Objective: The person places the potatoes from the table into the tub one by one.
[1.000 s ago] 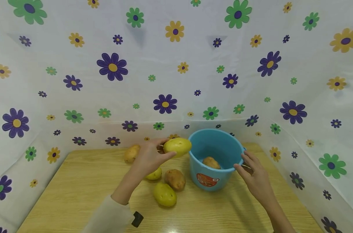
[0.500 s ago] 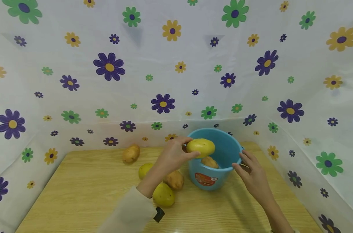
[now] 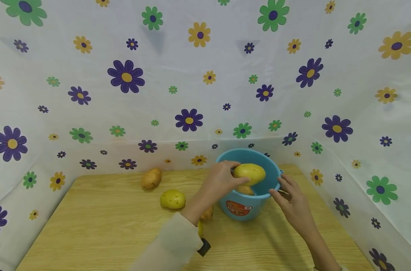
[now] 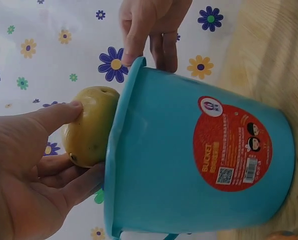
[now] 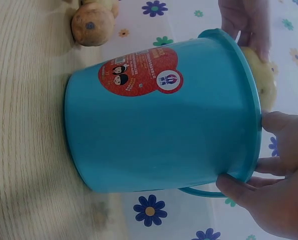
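My left hand (image 3: 222,178) holds a yellow potato (image 3: 251,174) between thumb and fingers over the mouth of a blue bucket (image 3: 258,205). In the left wrist view the potato (image 4: 91,127) is at the bucket's rim, mostly outside its wall line. A brown potato (image 3: 245,190) lies inside the bucket, partly hidden by the held one. At the bucket's right side, my right hand (image 3: 295,203) grips the rim with thumb and fingertips; the right wrist view shows its fingers (image 5: 276,165) at the rim near the handle.
On the wooden table (image 3: 100,226), left of the bucket, lie a yellow potato (image 3: 172,199) and a brown potato (image 3: 151,178). Another brown potato (image 3: 208,213) and a yellow one (image 3: 200,228) are partly covered by my left arm. A flowered sheet (image 3: 158,94) encloses the back and sides.
My left hand has carried the yellow potato rightward, from left of the bucket to over its opening. The right hand has stayed at the rim.
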{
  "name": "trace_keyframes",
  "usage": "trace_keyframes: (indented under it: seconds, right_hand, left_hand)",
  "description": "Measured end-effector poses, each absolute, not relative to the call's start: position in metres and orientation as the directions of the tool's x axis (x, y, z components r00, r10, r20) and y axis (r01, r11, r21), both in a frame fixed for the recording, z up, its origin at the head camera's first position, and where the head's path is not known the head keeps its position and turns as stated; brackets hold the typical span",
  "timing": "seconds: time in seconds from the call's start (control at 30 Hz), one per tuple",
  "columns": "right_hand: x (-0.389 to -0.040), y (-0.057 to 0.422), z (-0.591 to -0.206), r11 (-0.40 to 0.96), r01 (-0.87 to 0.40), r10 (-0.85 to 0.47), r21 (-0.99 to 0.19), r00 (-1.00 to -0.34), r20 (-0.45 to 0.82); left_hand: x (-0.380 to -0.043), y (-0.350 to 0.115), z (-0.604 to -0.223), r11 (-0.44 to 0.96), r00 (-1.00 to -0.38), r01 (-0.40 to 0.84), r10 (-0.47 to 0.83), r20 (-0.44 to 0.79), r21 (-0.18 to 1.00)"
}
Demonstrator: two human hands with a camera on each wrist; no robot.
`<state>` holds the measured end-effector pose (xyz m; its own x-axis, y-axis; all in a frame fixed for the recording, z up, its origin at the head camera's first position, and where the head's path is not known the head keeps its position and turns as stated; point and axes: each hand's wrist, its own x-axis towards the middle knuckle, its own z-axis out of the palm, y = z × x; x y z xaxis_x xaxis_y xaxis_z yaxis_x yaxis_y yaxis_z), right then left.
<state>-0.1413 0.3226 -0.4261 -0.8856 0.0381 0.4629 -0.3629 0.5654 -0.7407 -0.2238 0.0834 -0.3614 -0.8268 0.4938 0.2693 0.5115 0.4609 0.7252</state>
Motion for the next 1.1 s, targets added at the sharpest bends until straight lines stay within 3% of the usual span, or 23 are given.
trace_keyframes:
  seconds: [0.57, 0.77, 1.1]
  right_hand:
    - [-0.141, 0.322, -0.425, 0.560, -0.360, 0.039, -0.746, -0.888, 0.458]
    - [-0.141, 0.323, -0.425, 0.557, -0.355, 0.035, -0.751, -0.893, 0.449]
    - [-0.140, 0.322, -0.425, 0.564, -0.358, 0.037, -0.744, -0.889, 0.456]
  left_hand:
    - [-0.218, 0.120, -0.371, 0.509, -0.874, 0.426, 0.444, 0.196, 0.748]
    - [-0.217, 0.123, -0.374, 0.535, -0.856, 0.448, 0.488, 0.171, 0.717]
    - [-0.218, 0.119, -0.374, 0.514, -0.809, 0.539, 0.538, 0.238, 0.668]
